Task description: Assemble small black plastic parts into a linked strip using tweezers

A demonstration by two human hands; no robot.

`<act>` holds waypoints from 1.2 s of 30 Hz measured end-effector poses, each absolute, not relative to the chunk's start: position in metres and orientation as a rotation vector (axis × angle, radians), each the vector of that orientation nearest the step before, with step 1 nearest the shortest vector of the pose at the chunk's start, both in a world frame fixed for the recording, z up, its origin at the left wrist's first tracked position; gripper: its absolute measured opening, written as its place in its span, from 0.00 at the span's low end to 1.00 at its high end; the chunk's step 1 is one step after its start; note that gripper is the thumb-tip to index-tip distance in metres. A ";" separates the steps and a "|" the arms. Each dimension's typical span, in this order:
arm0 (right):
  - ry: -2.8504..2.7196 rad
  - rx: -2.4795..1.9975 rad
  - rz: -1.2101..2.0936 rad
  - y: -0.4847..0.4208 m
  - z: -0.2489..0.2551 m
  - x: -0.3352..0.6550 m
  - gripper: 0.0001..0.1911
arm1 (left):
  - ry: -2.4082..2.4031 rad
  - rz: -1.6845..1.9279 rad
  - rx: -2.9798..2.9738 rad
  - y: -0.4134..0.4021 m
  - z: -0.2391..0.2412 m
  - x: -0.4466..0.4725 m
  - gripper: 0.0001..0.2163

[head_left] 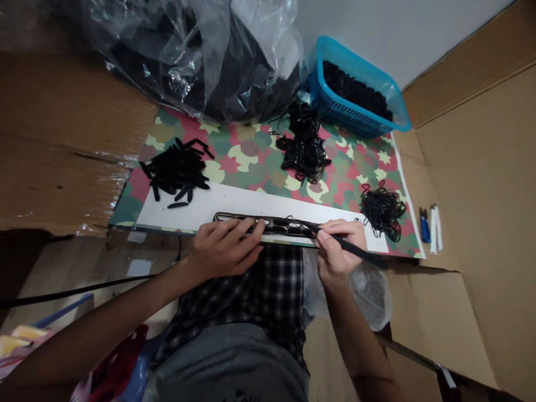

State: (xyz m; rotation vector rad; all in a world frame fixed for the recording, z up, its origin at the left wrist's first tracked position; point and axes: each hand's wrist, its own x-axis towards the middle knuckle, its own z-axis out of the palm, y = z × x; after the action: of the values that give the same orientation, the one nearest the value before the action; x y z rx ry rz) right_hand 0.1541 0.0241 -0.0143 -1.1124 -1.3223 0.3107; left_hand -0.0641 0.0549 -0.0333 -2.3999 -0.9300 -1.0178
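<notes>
The left grip [224, 248] lies open on a black slotted strip [285, 226], long side across the white board [234, 204]; the right grip [339, 254], at strip's right end, clamps a black stick [364, 256]

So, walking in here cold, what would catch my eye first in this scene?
The bright blue plastic basket of black pieces stands out at the top right, beyond a red-and-green camouflage-patterned mat. Heaps of thin black loops and short black strips lie on that mat. At the front, the person's left hand rests on a long black slotted strip while the right hand holds a thin black rod.
</notes>
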 end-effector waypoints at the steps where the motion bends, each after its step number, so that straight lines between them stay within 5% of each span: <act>1: -1.313 -1.127 0.255 0.024 -0.016 0.161 0.06 | -0.929 -1.017 -2.391 0.055 -0.034 -0.064 0.15; 11: -1.251 -1.222 -0.657 0.001 0.015 0.278 0.08 | -0.964 -0.986 -2.386 0.054 -0.029 -0.063 0.16; 15: -1.429 -1.710 -0.597 -0.019 0.022 0.295 0.07 | -1.083 -1.024 -2.460 0.049 -0.022 -0.061 0.21; 25: -1.847 -1.334 -0.453 -0.022 0.001 0.227 0.09 | -1.082 -1.130 -2.709 0.033 -0.004 -0.008 0.18; 36: -2.155 -1.191 -0.361 -0.014 0.007 0.211 0.06 | -1.205 -0.839 -2.843 0.038 -0.010 0.023 0.23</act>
State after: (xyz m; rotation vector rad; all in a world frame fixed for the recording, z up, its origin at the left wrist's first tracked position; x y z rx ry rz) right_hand 0.2111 -0.0138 0.0073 -1.1914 -2.1552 -0.3613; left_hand 0.0235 0.0379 -0.0103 -2.8427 -1.2046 -0.8386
